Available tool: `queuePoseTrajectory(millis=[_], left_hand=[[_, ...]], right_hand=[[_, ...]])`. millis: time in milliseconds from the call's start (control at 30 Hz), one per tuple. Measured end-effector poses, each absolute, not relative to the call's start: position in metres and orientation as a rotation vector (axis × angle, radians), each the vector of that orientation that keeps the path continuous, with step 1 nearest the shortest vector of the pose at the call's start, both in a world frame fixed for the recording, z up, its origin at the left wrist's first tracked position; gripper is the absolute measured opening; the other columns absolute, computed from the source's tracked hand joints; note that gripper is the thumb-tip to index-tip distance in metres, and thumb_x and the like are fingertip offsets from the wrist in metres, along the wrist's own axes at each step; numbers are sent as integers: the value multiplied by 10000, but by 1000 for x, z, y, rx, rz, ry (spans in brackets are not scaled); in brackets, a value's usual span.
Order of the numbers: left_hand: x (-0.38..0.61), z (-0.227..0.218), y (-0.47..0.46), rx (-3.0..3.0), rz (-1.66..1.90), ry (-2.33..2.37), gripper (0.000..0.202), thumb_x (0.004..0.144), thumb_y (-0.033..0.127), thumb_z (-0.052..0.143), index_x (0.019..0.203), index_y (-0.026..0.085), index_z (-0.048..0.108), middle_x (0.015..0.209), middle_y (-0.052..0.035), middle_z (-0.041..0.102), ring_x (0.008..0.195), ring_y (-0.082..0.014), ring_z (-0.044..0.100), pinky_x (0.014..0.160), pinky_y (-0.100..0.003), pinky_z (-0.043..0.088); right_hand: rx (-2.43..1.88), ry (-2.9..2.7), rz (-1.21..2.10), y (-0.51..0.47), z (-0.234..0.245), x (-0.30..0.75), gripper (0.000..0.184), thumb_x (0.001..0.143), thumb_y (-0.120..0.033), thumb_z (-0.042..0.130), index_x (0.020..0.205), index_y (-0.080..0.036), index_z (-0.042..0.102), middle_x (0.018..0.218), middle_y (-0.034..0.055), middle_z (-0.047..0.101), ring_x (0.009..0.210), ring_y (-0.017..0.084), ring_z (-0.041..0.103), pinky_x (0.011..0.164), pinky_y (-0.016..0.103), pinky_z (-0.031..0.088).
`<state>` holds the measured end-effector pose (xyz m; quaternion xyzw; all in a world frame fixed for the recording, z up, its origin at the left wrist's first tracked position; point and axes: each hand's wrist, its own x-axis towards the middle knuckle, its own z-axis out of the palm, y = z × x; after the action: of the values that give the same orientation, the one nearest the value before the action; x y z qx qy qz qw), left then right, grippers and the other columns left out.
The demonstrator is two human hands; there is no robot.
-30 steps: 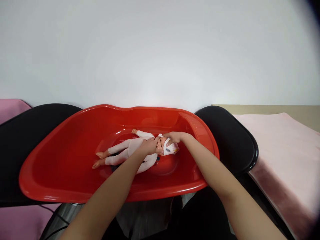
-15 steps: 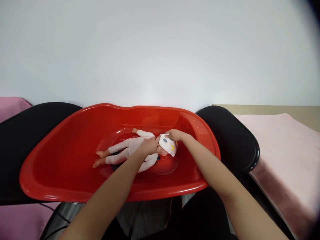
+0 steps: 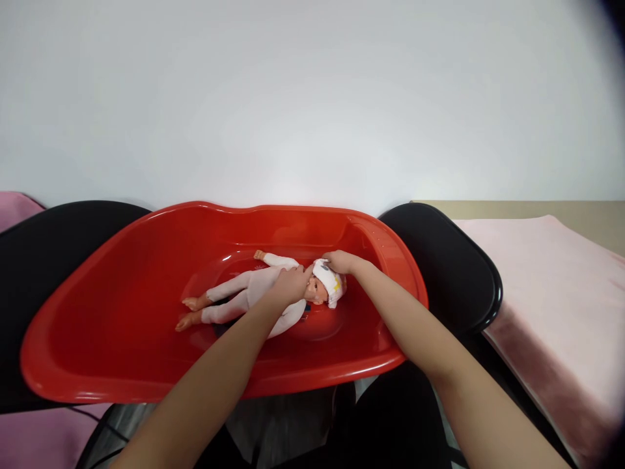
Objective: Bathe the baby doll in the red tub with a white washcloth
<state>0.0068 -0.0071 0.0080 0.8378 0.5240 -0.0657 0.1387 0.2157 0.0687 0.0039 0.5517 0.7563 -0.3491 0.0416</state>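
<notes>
No legible txt/nos.; tiny dark mark on doll [image 3: 237, 292] suit, too blurry.

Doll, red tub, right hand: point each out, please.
doll [image 3: 254, 290]: head view, on its pale torso.
red tub [image 3: 112, 312]: head view, on the bare left inner wall.
right hand [image 3: 342, 262]: head view, on the back of the hand.

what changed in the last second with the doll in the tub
The right hand, with its grip on the cap, drew it back off the face of the doll. Half a second ago the cap covered the face, and now the face shows again. The left hand stayed on the chest, and the doll still lies on its back in the tub.
</notes>
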Motion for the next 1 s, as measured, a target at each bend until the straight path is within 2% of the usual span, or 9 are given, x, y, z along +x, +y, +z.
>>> queuePoseTrajectory(millis=[100,167,233,333,400,533,700,833,1000], left_hand=[[5,5,-5,2476,-171,1511,627,959,493,846,1485,225,634,1457,-201,709,1362,-430,650,1162,-538,491],[4,3,-3,2470,-149,1518,532,975,517,827,1404,239,680,1428,-197,715,1344,-431,655,1159,-524,491],[3,-1,-2,2449,-107,1515,595,976,551,821,1467,264,649,1428,-191,717,1363,-439,641,1167,-522,483],[-1,-8,1,2431,-32,1512,840,944,540,860,1658,306,486,1479,-175,700,1414,-450,610,1190,-524,466],[-3,-11,2,2430,-16,1508,886,935,522,874,1686,318,452,1510,-174,687,1427,-454,605,1189,-523,468],[-3,-8,1,2438,-46,1487,823,946,510,869,1647,279,504,1539,-187,680,1457,-439,594,1196,-542,466],[0,0,-2,2371,-39,1516,894,883,451,935,1652,295,505,1573,-182,667,1484,-449,584,1220,-546,462],[0,-3,-2,2344,-25,1543,891,894,376,907,1672,283,483,1635,-188,618,1516,-428,567,1238,-552,454],[-2,-10,1,2337,-45,1559,811,913,364,864,1634,219,520,1624,-194,616,1522,-418,561,1293,-641,376]], right_hand=[[1668,2365,-1087,73,6,214,324,1078,-400,682,1338,-217,739,1205,131,846,930,277,820,743,309,633],[1614,2423,-1076,74,8,214,369,1064,-440,724,1356,-214,728,1265,141,835,998,291,820,762,302,635],[1563,2422,-1141,71,11,214,406,1051,-488,750,1346,-210,724,1279,143,832,1032,297,819,749,293,637],[1497,2337,-1297,62,18,211,444,1009,-452,814,1359,-204,696,1297,132,825,1043,290,820,710,282,640],[1508,2302,-1279,54,24,206,595,928,-407,906,1424,-197,653,1361,144,795,1063,297,817,733,299,656],[1566,2302,-903,43,30,191,970,754,-396,1047,1563,-184,555,1533,204,667,1198,347,780,908,368,676],[1511,2299,-452,36,13,172,1158,715,-412,1068,1664,-176,447,1627,249,545,1427,424,648,1109,463,615],[1416,2447,-166,29,3,167,1102,744,-366,1044,1657,-184,454,1652,258,519,1499,445,572,1142,498,587],[1242,2558,45,23,1,163,1037,780,-416,1020,1627,-155,482,1539,257,614,1390,427,633,1181,513,536]])
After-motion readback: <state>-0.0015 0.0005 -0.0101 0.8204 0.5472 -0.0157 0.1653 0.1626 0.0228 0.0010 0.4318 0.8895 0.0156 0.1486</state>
